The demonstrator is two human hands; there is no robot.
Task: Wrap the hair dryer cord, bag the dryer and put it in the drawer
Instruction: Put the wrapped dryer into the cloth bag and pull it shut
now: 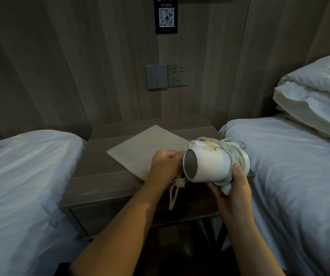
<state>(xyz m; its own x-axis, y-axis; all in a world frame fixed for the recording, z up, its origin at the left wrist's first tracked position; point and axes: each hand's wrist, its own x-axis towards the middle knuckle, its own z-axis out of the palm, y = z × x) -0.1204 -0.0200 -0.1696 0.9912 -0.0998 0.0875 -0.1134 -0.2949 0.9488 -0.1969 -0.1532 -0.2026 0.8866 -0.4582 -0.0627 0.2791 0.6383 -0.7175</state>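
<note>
A white hair dryer [208,163] is held above the nightstand [92,184], its grey nozzle end facing me. The grey cord [237,154] is coiled around its rear part. My right hand [231,188] grips the dryer from below, thumb pressed on the coils. My left hand [166,166] is closed at the dryer's left side, over the edge of a flat beige cloth bag [146,152] that lies on the nightstand. The bag's drawstring [174,194] dangles below that hand. The nightstand's drawer front [108,218] sits under the top and looks closed.
A bed with white sheets [20,186] stands at the left and another [295,176] at the right with stacked pillows [315,96]. A switch and socket panel [166,76] is on the wood wall behind the nightstand.
</note>
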